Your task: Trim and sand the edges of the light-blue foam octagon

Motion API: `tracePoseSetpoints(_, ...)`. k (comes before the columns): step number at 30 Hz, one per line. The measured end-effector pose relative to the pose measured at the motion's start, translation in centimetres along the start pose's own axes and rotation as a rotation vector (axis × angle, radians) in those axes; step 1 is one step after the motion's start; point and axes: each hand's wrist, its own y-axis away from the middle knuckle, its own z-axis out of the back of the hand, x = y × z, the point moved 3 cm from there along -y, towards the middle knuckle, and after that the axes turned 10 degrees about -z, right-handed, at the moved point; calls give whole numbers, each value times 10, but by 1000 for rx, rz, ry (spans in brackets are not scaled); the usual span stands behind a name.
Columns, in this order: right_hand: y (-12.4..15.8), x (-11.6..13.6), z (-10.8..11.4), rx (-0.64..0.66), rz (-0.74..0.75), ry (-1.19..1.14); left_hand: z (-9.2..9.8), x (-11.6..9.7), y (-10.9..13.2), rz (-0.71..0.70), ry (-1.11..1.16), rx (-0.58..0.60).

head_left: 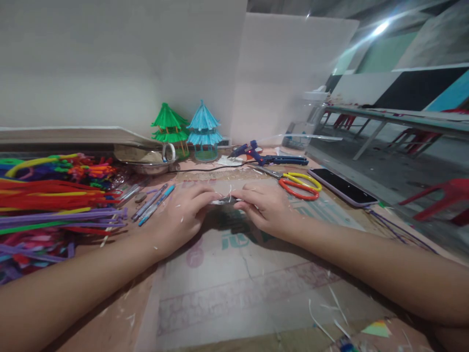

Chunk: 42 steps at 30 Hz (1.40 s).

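Between both hands, just above the printed plastic sheet, is a small flat dark piece with thin white strands on it; its kind is too small to make out. My left hand pinches its left end between thumb and fingers. At the other end, the fingers of my right hand are closed on its edge. White scraps cling to my left hand and wrist. Beyond my right hand lie scissors with one yellow and one orange handle loop. Two pens rest left of my left hand.
Colourful pipe cleaners are piled at the left. Behind stand a green pagoda model and a blue one, beside a blue glue gun with its cord. A phone lies at the right edge, near a clear plastic container.
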Motion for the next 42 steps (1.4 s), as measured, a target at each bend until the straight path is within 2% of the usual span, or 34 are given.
tracePoseSetpoints(9, -1, -3, -1, 13, -46, -57, 0, 2, 1, 51, 0, 11)
tracePoseSetpoints(13, 0, -11, 0, -79, -209, -162, 2, 0, 0, 117, 35, -61)
tracePoseSetpoints(17, 2, -25, -6, -112, -416, -248, 4, 2, -1, 306, 62, -162)
tracePoseSetpoints(21, 2, -33, -12, -124, -517, -305, 2, 6, -1, 412, 125, -163)
tracePoseSetpoints(26, 2, -30, -11, -127, -476, -297, 1, 9, 2, 407, 105, -167)
tracePoseSetpoints(33, 2, -21, -7, -103, -288, -225, 2, 9, 3, 217, 74, -202)
tracePoseSetpoints(37, 1, -16, -4, -58, -230, -151, 1, 10, 3, 202, 61, -194)
tracePoseSetpoints(42, -1, -14, -2, -61, -172, -95, 2, 8, 2, 143, 64, -185)
